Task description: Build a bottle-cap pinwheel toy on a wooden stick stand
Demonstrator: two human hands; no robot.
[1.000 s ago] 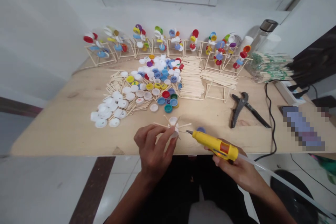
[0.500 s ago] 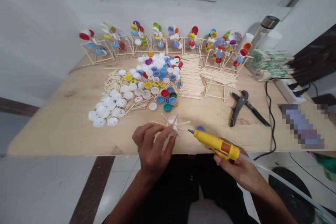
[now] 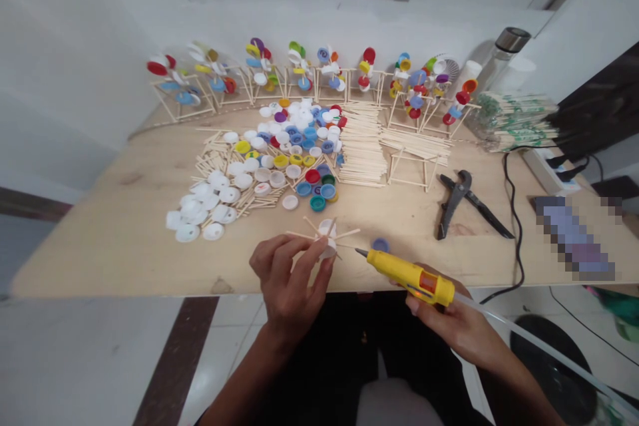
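Observation:
Near the table's front edge, my left hand (image 3: 294,273) is closed, thumb and fingers pinching a small wheel of white bottle caps and wooden sticks (image 3: 327,229). Its sticks spread outward like spokes; the fingers cover part of it. My right hand (image 3: 449,319) is wrapped round a yellow hot glue gun (image 3: 409,274). A long clear glue stick (image 3: 539,343) runs out of the gun's rear. The nozzle points left, close to one stick's end; whether they touch I cannot tell. Just behind the gun lies a blue bottle cap (image 3: 380,244).
Bottle caps in several colours (image 3: 277,178) lie heaped over loose sticks. Beyond are a stack of sticks (image 3: 362,146), a stick frame (image 3: 412,170) and a row of stick stands with cap wheels (image 3: 304,76). A black-handled cutter (image 3: 456,206), cord and power strip (image 3: 552,173) are at right.
The view has shifted slightly. Both hands keep their holds, and the glue gun's nozzle stays beside the wheel with almost no movement.

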